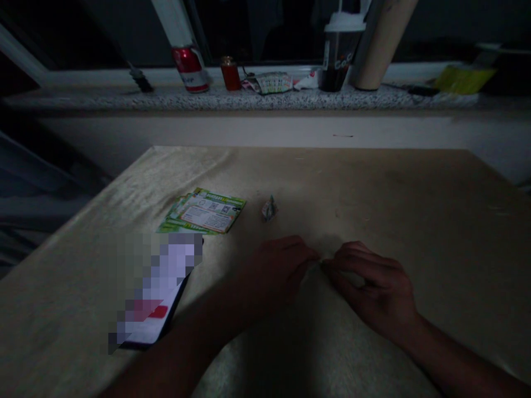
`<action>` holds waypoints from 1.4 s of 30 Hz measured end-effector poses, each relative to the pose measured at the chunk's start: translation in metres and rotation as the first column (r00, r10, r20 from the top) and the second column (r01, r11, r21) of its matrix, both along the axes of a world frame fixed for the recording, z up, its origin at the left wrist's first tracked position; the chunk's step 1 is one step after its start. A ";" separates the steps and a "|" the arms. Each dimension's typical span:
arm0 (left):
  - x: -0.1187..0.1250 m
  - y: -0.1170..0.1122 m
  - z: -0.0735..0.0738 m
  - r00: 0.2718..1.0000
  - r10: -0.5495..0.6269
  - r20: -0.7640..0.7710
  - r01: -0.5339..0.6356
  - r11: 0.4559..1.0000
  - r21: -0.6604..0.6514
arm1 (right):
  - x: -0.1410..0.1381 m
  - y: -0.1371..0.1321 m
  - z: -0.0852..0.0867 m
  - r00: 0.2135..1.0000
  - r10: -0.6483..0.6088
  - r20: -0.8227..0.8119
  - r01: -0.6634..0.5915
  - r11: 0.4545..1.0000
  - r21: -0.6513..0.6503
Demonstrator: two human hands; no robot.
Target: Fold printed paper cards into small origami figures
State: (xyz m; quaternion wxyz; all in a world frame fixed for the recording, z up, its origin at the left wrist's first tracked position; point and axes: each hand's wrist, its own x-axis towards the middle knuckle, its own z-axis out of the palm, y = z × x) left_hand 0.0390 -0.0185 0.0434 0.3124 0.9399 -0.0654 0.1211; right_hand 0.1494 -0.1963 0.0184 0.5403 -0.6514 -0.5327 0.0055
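Observation:
My left hand (284,265) and my right hand (373,282) meet with their fingertips just above the table, near the middle of the view. Thumb and fingers are pinched together on both; whatever lies between them is too small and dark to make out. Beyond the left hand lies a small folded or crumpled piece of printed paper (269,209). Farther left is a loose stack of green and white printed cards (207,211). A phone (161,290) with a lit, blurred screen lies beside my left forearm.
Behind the table (415,193), a speckled stone windowsill (153,100) carries a red can (189,69), a small reddish jar (230,73), a crumpled wrapper (274,82), a lidded cup (338,52) with dark contents, a tall tan cylinder (384,44) and a yellow item (464,78). Lighting is dim.

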 end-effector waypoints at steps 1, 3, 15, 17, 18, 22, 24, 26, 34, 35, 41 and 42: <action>0.000 0.001 0.000 1.000 -0.011 -0.004 0.011 1.000 -0.013 | 0.000 0.000 0.000 1.000 0.006 -0.020 -0.006 1.000 -0.003; -0.001 0.005 0.001 0.999 -0.040 -0.017 0.039 0.998 -0.039 | -0.001 0.000 0.001 0.996 0.010 -0.085 -0.012 1.000 -0.014; -0.005 0.018 0.004 0.974 -0.093 -0.209 -0.009 0.898 -0.440 | -0.004 -0.007 0.001 0.876 -0.046 -0.481 -0.085 0.965 -0.248; -0.006 0.017 0.003 0.975 -0.041 -0.220 -0.064 0.892 -0.448 | -0.003 -0.008 -0.001 0.874 -0.038 -0.485 -0.088 0.968 -0.234; -0.005 0.016 0.003 0.977 0.002 -0.211 -0.092 0.904 -0.418 | -0.003 -0.008 -0.002 0.877 -0.037 -0.479 -0.081 0.971 -0.223; -0.002 0.009 -0.002 0.986 0.121 -0.117 -0.143 0.968 -0.208 | -0.003 -0.009 -0.005 0.912 -0.039 -0.407 -0.046 0.979 -0.197; 0.000 0.005 -0.006 0.991 0.125 -0.055 -0.132 0.979 -0.158 | -0.004 -0.008 -0.005 0.940 -0.013 -0.342 -0.049 0.984 -0.172; 0.001 0.003 -0.010 0.990 0.142 -0.003 -0.140 0.978 -0.156 | -0.004 -0.006 -0.005 0.960 0.015 -0.279 -0.057 0.988 -0.143; 0.002 0.013 -0.006 0.994 0.088 -0.069 -0.104 0.949 -0.296 | -0.004 -0.010 -0.004 0.952 0.014 -0.306 -0.056 0.990 -0.130; 0.002 0.016 -0.005 0.993 0.078 -0.093 -0.106 0.934 -0.340 | -0.004 -0.011 -0.004 0.944 -0.007 -0.329 -0.040 0.990 -0.136; -0.002 0.021 -0.005 0.970 0.191 -0.148 -0.240 0.838 -0.490 | 0.000 -0.013 -0.002 0.879 -0.146 -0.454 0.056 0.977 -0.205; -0.002 0.019 -0.006 0.969 0.199 -0.145 -0.244 0.842 -0.482 | 0.001 -0.012 -0.002 0.868 -0.148 -0.473 0.052 0.976 -0.210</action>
